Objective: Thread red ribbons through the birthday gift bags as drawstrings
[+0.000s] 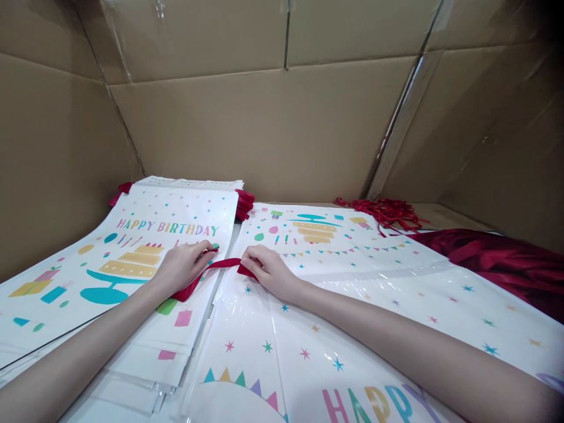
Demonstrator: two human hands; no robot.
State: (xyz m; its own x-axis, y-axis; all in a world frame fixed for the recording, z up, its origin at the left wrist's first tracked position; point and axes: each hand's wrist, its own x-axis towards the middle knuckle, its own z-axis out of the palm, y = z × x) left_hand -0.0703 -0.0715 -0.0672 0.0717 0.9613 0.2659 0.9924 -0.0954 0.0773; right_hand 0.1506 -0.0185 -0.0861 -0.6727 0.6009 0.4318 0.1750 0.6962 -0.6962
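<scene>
A dark red ribbon [225, 263] stretches between my two hands above the gap between two stacks of printed sheets. My right hand [269, 270] pinches the ribbon near the edge of the right-hand birthday sheets [282, 335]. Over the cake picture on the left-hand birthday sheet [145, 205], my left hand [187, 261] has its fingers closed. Part of the ribbon hangs under that hand and rests on the sheet. The left fingertips partly hide what they grip, though the ribbon runs up to them.
Folded red ribbon bundles [244, 204] stick out beside the left stack. Thin red strips [388, 212] lie in a tangle at the back right, and a heap of dark red ribbon [502, 258] sits at the right. Tall cardboard walls [247, 129] enclose the back and sides.
</scene>
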